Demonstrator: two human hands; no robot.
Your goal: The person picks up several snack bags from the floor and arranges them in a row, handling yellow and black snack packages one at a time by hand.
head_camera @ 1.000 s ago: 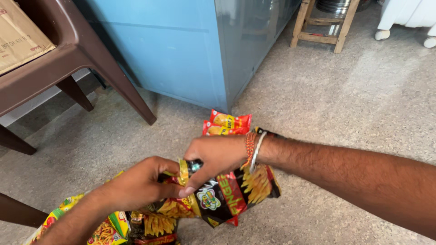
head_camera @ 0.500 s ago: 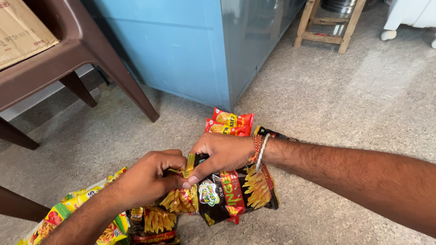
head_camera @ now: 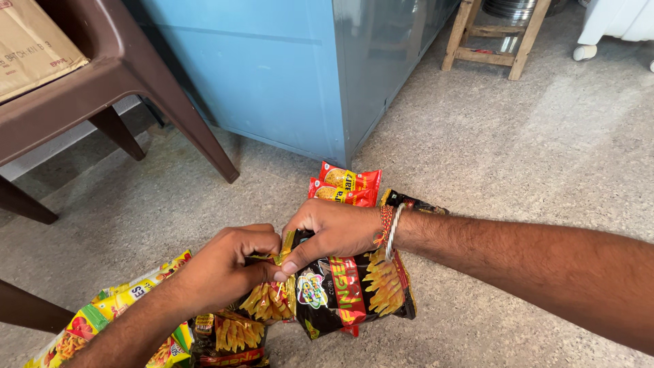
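Note:
My left hand and my right hand pinch the top edge of a strip of black snack packets printed with yellow sticks, thumbs and forefingers meeting at the strip's seam. The packets hang below both hands above the floor. More of the same strip trails down under my left wrist. A red snack packet lies on the floor just beyond my right hand. My right wrist wears red and white thread bands.
Yellow-green snack packets lie at the lower left. A brown plastic chair with a cardboard box on it stands at the left. A blue metal cabinet is ahead, a wooden stool beyond, on speckled floor.
Both hands have stayed closed on the strip's top edge, shifting slightly; the view has tilted a little, so the packets sit higher in the frame.

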